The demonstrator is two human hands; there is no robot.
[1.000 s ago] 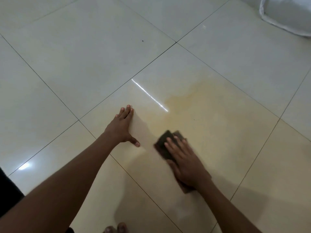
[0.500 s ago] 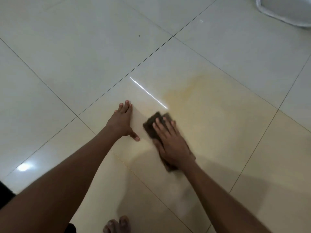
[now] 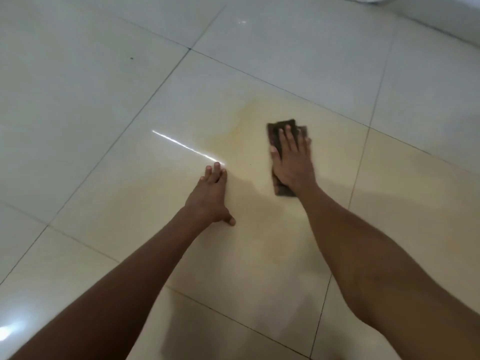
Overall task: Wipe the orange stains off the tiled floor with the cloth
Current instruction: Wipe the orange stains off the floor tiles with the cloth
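A dark brown folded cloth (image 3: pixel 275 133) lies flat on the glossy cream tiled floor (image 3: pixel 104 81). My right hand (image 3: pixel 292 159) presses on top of it with straight fingers, covering most of its middle. A faint orange stain (image 3: pixel 244 120) spreads on the tile just left of and beyond the cloth. My left hand (image 3: pixel 210 196) rests flat on the same tile, nearer to me and to the left of the cloth, fingers together and thumb out.
Dark grout lines (image 3: pixel 161 87) cross the floor between large tiles. A bright streak of reflected light (image 3: pixel 187 148) runs beside my left fingertips. A white edge (image 3: pixel 441 24) of something borders the floor at the far right corner.
My right hand has slid the cloth forward and to the right, away from my left hand and onto the stained part of the tile. The view has shifted left; my left hand stays planted.
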